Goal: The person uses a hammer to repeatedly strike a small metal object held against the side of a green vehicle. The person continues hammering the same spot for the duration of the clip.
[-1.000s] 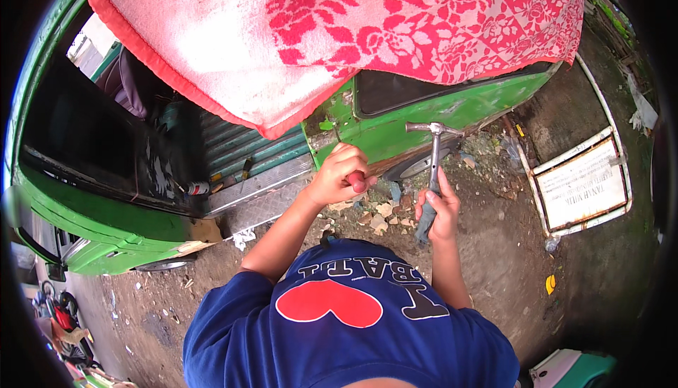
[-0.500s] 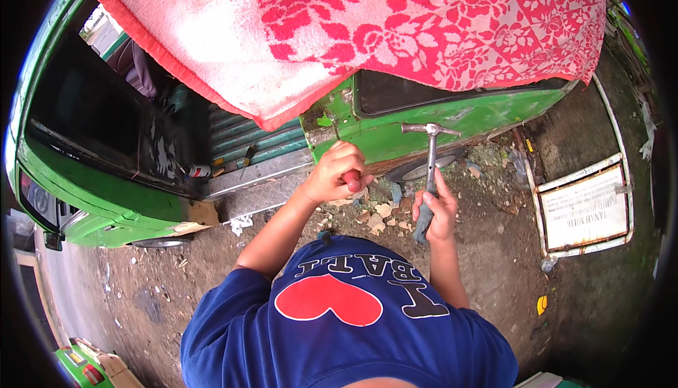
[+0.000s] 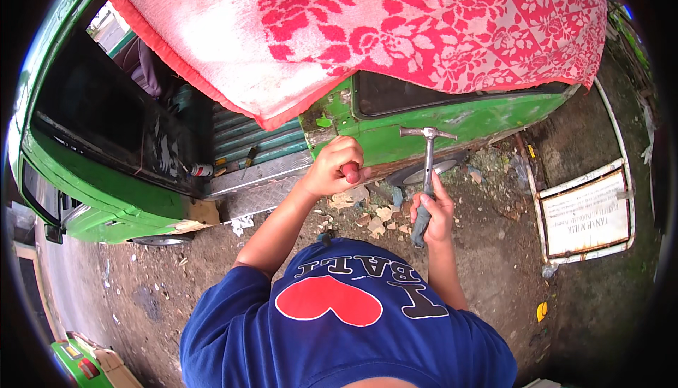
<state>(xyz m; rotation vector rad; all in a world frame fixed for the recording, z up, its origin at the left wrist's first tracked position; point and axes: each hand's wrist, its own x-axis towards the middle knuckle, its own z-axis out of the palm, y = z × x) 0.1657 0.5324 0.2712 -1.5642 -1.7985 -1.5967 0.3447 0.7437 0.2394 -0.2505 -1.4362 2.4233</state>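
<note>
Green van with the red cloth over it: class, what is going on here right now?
A person in a blue shirt works at the side of a green van draped with a red patterned cloth. The left hand grips a red-handled tool set against the chipped panel edge. The right hand holds a hammer upright, head raised near the body. Broken chips litter the dirt below.

Outdoor roadside repair spot: green van (image 3: 452,116), dirt ground (image 3: 212,275), rubble (image 3: 374,215).
</note>
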